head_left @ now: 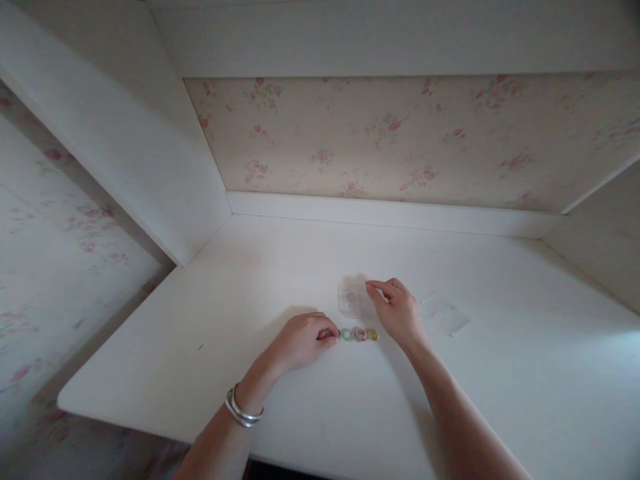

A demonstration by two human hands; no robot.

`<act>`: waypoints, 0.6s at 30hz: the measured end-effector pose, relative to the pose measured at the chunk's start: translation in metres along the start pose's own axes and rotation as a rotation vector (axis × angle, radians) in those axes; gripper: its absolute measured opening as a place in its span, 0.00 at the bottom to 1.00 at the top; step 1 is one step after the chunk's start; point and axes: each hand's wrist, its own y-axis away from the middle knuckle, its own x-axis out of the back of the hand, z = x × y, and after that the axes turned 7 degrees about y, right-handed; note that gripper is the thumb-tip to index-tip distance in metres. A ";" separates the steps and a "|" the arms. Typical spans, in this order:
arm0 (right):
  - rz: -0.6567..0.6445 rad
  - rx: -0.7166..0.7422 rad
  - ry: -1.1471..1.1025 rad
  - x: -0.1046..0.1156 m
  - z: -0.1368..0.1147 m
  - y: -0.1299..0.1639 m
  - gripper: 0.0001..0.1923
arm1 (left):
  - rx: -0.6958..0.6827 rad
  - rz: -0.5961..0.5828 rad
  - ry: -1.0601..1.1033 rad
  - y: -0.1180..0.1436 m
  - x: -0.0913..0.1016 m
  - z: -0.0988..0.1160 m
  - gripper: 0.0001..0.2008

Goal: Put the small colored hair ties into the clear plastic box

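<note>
A short row of small tape rolls lies on the white desktop: a pale green roll (347,335), a pink roll (361,335) and a yellow roll (373,335). At the row's left end, my left hand (307,339) is closed, its fingertips pinching a dark-edged tape roll mostly hidden by the fingers. Behind the row is a clear plastic box (349,303), with a faint ring shape inside. My right hand (397,307) is closed in a pinch at the box's upper right edge; whatever its fingertips hold is hidden or too small to tell.
A flat clear plastic piece (453,319), like a lid, lies right of my right hand. A small dark mark (201,347) shows on the desktop at left. White panels (135,133) and a raised back ledge (380,215) bound the desktop (280,253).
</note>
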 end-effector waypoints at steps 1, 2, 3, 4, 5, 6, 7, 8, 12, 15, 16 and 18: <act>0.014 -0.009 -0.001 0.003 0.003 0.001 0.17 | 0.007 0.001 0.012 0.000 0.000 0.000 0.07; 0.019 -0.015 -0.002 0.007 0.006 0.003 0.18 | 0.018 0.003 0.028 -0.001 0.000 0.000 0.07; 0.020 -0.019 -0.003 0.009 0.008 0.004 0.18 | 0.030 0.007 0.047 -0.002 0.000 0.000 0.07; 0.022 -0.021 -0.005 0.012 0.011 0.006 0.18 | 0.043 0.013 0.066 -0.002 0.000 0.000 0.07; 0.028 -0.024 -0.010 0.014 0.013 0.007 0.19 | 0.055 0.022 0.086 -0.003 0.000 0.000 0.08; 0.036 -0.027 -0.017 0.015 0.014 0.008 0.19 | 0.064 0.034 0.109 -0.003 0.001 0.000 0.08; 0.048 -0.032 -0.024 0.016 0.015 0.008 0.19 | 0.069 0.048 0.132 -0.003 0.001 -0.001 0.09; 0.061 -0.036 -0.032 0.017 0.015 0.009 0.20 | 0.075 0.064 0.154 -0.004 0.002 -0.001 0.10; 0.088 -0.030 -0.054 0.016 0.012 0.010 0.20 | 0.137 0.177 0.205 -0.008 0.007 0.001 0.13; 0.083 -0.005 -0.080 0.014 0.011 0.012 0.19 | 0.200 0.304 0.180 -0.021 0.011 0.011 0.14; 0.078 0.008 -0.091 0.013 0.010 0.013 0.18 | 0.204 0.333 0.160 -0.028 0.012 0.016 0.14; 0.070 0.047 -0.099 0.012 0.009 0.015 0.18 | 0.183 0.355 0.121 -0.044 0.011 0.024 0.14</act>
